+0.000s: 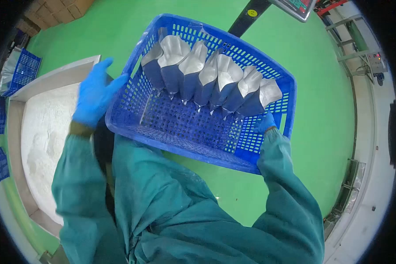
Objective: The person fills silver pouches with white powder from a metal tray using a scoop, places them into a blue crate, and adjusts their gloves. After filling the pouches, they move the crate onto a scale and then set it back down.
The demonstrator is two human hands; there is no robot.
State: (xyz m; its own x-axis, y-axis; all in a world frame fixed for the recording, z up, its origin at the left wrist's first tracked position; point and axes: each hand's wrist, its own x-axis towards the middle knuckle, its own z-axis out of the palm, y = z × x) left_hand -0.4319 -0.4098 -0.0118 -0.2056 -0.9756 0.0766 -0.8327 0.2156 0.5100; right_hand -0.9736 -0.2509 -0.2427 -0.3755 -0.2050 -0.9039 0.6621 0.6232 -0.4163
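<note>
A blue plastic basket (185, 145) is in front of me, tilted in view. Several open pouches (207, 79), silver inside and dark blue outside, stand in a row along its far side. My left hand (94, 94), in a blue glove, is beside the basket's left end with thumb and fingers spread, holding nothing. At the basket's right end, my right hand (265, 122) reaches inside near the last pouch (268, 93); its fingers are partly hidden, and their grip cannot be made out.
On the left, a metal bin (17, 132) holds white powder (44, 145). Smaller blue baskets (26, 72) line the far left. A scale (297, 6) on a dark post stands beyond the basket. Cardboard boxes (57, 13) are at the upper left, metal racks (350, 42) at the right.
</note>
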